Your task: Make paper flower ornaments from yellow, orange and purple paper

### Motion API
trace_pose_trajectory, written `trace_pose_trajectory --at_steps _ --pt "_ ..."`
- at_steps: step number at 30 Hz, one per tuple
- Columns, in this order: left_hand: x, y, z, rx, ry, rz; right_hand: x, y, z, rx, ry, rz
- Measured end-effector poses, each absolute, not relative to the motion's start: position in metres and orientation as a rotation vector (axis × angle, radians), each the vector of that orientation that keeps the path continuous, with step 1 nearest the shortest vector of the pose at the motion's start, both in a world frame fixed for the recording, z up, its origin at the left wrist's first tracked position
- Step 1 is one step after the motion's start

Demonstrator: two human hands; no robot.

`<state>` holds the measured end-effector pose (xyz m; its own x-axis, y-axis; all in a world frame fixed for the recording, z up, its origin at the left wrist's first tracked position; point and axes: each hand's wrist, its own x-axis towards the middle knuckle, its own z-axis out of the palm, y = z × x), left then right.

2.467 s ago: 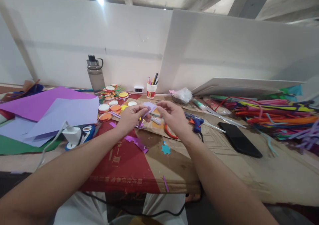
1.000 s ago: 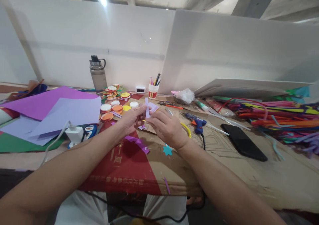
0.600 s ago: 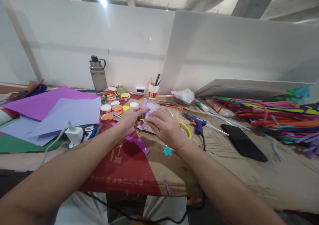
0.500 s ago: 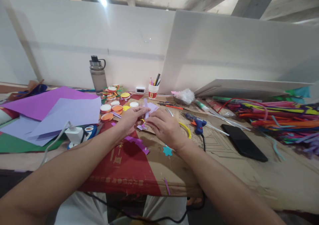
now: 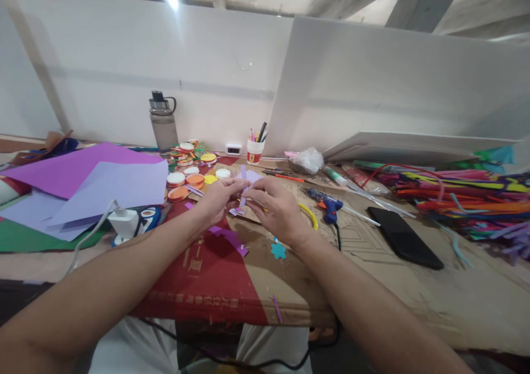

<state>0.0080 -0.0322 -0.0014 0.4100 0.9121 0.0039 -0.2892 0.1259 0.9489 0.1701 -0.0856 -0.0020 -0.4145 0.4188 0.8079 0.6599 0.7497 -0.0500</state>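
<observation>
Both hands meet over the middle of the cardboard-covered table. My left hand (image 5: 221,198) pinches a narrow light purple paper strip (image 5: 243,172) between thumb and fingers. From the right, my right hand (image 5: 275,206) has its thumb and index finger closed at the lower part of the same strip. Light purple paper (image 5: 253,178) shows just behind the fingertips. Below my left hand lie darker purple paper pieces (image 5: 229,239). A teal flower-shaped cutout (image 5: 278,249) rests beneath my right hand, and a yellow ring (image 5: 309,215) is partly hidden behind it.
Purple sheets (image 5: 111,183) and a white plug (image 5: 124,223) are at left. Behind stand a bottle (image 5: 163,126), small round lids (image 5: 178,193) and a pen cup (image 5: 254,150). A blue glue gun (image 5: 331,209), black phone (image 5: 403,236) and colourful pipe cleaners (image 5: 467,197) lie at right.
My right hand has shifted slightly up, and its fingers have changed their hold near the strip. My left hand is nearly where it was.
</observation>
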Motion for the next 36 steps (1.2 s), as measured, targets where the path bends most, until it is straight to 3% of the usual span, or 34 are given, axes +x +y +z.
trace_pose_trajectory --at_steps 10,25,36 --pt "0.008 -0.033 0.001 1.102 0.694 1.029 0.165 -0.087 0.001 -0.792 -2.013 -0.184" --pt "0.006 -0.042 0.002 1.698 0.802 0.908 0.165 -0.08 0.005 -1.089 -1.392 0.609" --pt "0.008 -0.047 0.006 1.781 0.829 0.914 0.165 -0.076 -0.002 -1.013 -1.299 0.765"
